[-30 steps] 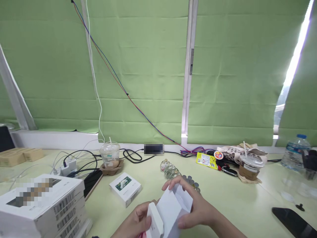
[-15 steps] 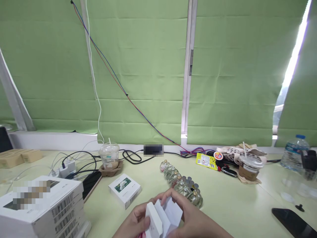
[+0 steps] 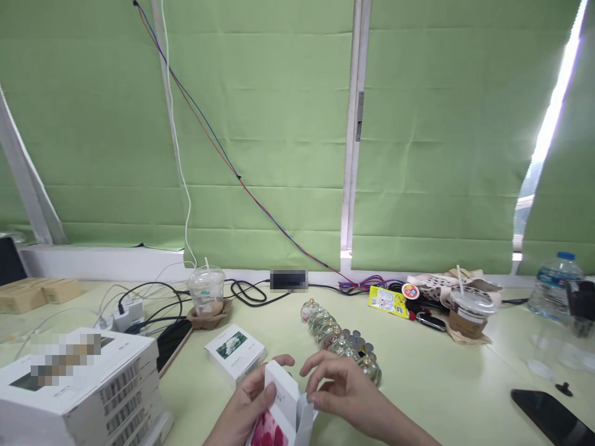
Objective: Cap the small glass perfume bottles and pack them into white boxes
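Note:
My left hand (image 3: 244, 406) grips a small white carton (image 3: 279, 406) with a pink flower print near the bottom edge of the head view. My right hand (image 3: 346, 393) pinches the carton's open end flap with thumb and forefinger. Just behind my right hand lies a row of small round glass bottles (image 3: 337, 341) with gold caps. A closed white box (image 3: 235, 352) with a flower picture lies on the table left of my hands.
A stack of white boxes (image 3: 88, 390) fills the near left. Cables, a power strip (image 3: 125, 313) and a plastic cup (image 3: 206, 291) sit behind. At right: an iced coffee cup (image 3: 468, 310), a water bottle (image 3: 553, 285), a black phone (image 3: 551, 418).
The carton has been turned so its pink printed face shows. My right hand dropped from the raised large flap to the small end flap, uncovering the bottle row.

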A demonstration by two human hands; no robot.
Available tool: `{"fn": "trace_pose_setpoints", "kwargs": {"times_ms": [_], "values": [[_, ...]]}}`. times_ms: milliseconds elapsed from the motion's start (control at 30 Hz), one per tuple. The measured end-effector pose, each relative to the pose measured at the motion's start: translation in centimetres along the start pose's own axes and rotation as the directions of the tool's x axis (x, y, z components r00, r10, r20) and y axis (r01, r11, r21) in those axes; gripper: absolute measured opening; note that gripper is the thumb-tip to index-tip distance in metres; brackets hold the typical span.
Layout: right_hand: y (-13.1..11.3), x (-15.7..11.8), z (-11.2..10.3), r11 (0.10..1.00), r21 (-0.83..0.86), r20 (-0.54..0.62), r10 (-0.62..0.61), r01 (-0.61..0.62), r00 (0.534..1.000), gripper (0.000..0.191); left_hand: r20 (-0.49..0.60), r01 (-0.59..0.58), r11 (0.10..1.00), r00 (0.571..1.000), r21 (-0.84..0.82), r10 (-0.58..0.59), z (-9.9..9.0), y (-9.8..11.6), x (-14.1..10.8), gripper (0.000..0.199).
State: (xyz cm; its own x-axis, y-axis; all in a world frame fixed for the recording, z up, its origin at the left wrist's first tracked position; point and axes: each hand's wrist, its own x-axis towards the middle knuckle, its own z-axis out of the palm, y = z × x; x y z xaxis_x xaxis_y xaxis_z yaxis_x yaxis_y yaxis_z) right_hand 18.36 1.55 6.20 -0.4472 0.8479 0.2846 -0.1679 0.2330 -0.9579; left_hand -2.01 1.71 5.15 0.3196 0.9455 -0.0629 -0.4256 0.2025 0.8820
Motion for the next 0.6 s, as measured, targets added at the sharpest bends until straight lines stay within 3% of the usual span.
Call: {"fn": "trace_pose_setpoints", "kwargs": {"times_ms": [167, 300, 400, 467, 533, 600], "values": [[-0.4, 0.3, 0.4, 0.998, 0.06, -0.143, 0.017, -0.008, 0.99, 0.038, -0.084, -0.077, 0.996, 0.993, 0.053, 0.081, 0.6, -0.1, 0.0, 0.04], [0.5, 0.4, 0.8, 0.988, 0.105, -0.18, 0.134, -0.116, 0.975, 0.05, -0.303, -0.182, 0.978, 0.931, 0.106, 0.206, 0.5, 1.3, 0.4, 0.04], [2.0, 0.3, 1.2, 0.977, 0.038, -0.105, 0.212, -0.209, 0.972, 0.056, -0.459, -0.226, 0.952, 0.837, 0.205, 0.297, -1.1, 3.2, 1.3, 0.043], [3.0, 0.0, 1.4, 0.958, -0.046, -0.034, 0.283, -0.284, 0.958, 0.053, -0.544, -0.315, 0.905, 0.724, 0.286, 0.424, -2.8, 4.4, 2.4, 0.035], [3.8, -0.3, 1.7, 0.927, -0.154, 0.017, 0.349, -0.343, 0.937, 0.043, -0.608, -0.336, 0.835, 0.574, 0.435, 0.548, -4.6, 5.1, 3.7, 0.032], [4.4, -0.6, 1.7, 0.901, -0.23, 0.058, 0.389, -0.367, 0.919, 0.032, -0.61, -0.322, 0.811, 0.539, 0.488, 0.581, -6.3, 5.2, 4.9, 0.036]]}}
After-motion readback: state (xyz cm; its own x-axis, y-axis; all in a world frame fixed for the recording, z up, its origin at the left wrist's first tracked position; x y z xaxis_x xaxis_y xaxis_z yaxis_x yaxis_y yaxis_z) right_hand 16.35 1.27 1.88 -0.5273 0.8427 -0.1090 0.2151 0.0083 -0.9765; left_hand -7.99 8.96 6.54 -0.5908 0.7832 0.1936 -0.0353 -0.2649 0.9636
